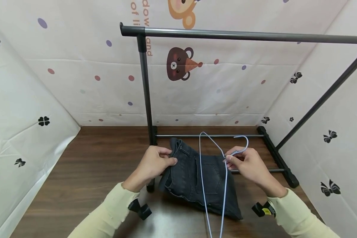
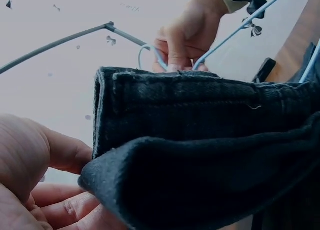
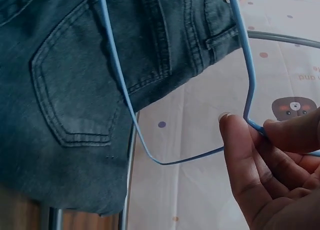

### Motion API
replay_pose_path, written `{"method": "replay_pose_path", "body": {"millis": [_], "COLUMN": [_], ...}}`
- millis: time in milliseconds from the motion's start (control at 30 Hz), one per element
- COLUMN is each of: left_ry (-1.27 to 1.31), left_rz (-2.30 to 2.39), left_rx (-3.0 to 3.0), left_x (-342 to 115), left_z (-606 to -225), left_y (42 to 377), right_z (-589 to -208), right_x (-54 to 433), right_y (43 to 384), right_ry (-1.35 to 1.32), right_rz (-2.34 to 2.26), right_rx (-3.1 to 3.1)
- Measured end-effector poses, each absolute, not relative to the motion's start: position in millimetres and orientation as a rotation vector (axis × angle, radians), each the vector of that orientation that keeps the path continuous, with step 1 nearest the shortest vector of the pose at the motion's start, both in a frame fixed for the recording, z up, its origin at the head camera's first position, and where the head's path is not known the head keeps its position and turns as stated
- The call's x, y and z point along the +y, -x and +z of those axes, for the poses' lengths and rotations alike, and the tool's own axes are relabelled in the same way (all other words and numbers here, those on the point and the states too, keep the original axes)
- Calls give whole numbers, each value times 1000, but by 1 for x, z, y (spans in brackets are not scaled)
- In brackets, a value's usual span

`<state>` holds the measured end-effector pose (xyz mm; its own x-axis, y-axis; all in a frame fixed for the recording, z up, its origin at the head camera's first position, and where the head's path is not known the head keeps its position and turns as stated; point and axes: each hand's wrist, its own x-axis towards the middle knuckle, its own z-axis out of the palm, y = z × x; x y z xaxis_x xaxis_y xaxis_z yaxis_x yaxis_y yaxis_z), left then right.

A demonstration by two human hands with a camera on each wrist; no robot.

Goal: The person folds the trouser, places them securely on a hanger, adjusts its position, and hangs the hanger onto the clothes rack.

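Observation:
Folded dark denim jeans [image 1: 182, 178] hang off the floor in front of me. My left hand [image 1: 154, 163] pinches their upper left edge, with the thumb on the near side. In the left wrist view the layers of the denim [image 2: 190, 102] gape a little. My right hand [image 1: 250, 165] holds a thin light-blue hanger [image 1: 247, 142] by the neck below its hook, between thumb and fingers. The hanger stands sideways, and its long frame lies across the near side of the jeans. In the right wrist view a back pocket [image 3: 75, 105] shows behind the hanger wire [image 3: 116, 65].
A dark metal clothes rack [image 1: 226, 34] stands ahead, with its top bar high, thin lower rails and a black foot [image 1: 278, 158] at the right. Brown wood-look flooring [image 1: 77, 185] lies beneath. Printed white sheets [image 1: 86, 86] line the back and sides.

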<state>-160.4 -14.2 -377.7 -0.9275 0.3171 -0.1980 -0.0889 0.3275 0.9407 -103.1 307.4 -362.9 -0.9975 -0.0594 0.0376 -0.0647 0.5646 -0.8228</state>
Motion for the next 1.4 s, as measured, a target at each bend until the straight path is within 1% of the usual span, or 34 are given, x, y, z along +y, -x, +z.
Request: {"method": "replay_pose_path", "body": {"millis": [233, 500, 867, 1400], "left_ry": [-213, -235, -301, -379], "left_rz": [1585, 1557, 1535, 1581], "left_rx": [2301, 2334, 2344, 2222], "left_x": [-17, -12, 6, 42], "left_z": [-370, -369, -370, -380], "left_y": [162, 163, 162, 159], "right_z": [-370, -382, -394, -396], "right_x": [302, 297, 293, 289], "right_y": [103, 99, 97, 100], "right_ry": [-133, -85, -43, -79], "right_rz": [1490, 1533, 1578, 1515], "right_rx": [-2748, -2680, -2594, -2623]}}
